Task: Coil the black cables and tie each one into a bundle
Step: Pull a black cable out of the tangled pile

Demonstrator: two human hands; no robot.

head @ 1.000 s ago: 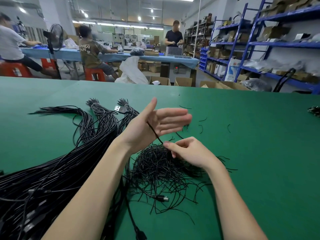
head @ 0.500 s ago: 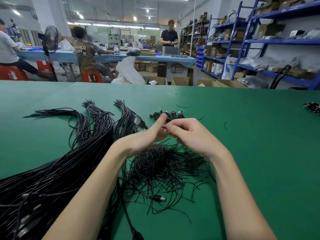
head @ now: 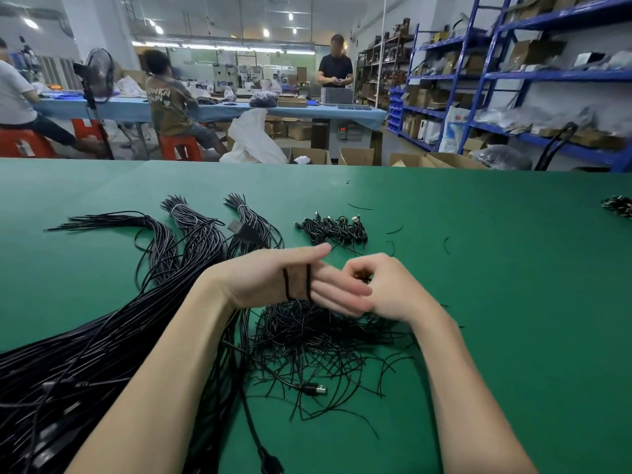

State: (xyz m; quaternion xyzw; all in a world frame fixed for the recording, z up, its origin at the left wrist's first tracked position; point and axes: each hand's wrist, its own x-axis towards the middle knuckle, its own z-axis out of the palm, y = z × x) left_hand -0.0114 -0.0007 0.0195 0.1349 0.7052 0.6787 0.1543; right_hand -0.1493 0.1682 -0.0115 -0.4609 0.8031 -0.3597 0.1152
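My left hand [head: 273, 280] is held out flat with straight fingers, and a black cable [head: 297, 282] runs in two turns around its palm. My right hand [head: 383, 289] sits just right of the left fingertips, fingers curled, pinching the same cable. Under both hands lies a tangled heap of thin black ties [head: 318, 336]. A thick mass of long black cables [head: 85, 364] spreads across the left of the green table [head: 496, 302]. A small pile of coiled, tied bundles [head: 333, 230] lies beyond my hands.
Another coiled bundle [head: 619, 206] lies at the far right table edge. Loose tie pieces [head: 393, 230] are scattered beyond my hands. A USB plug [head: 316, 390] lies among the ties. Past the table are people at a blue bench [head: 205, 111], cartons and blue shelving [head: 513, 77].
My left hand has opened flat again and the cable now wraps twice around its palm. My right hand has shifted right, still pinching the cable. The view tilted slightly.
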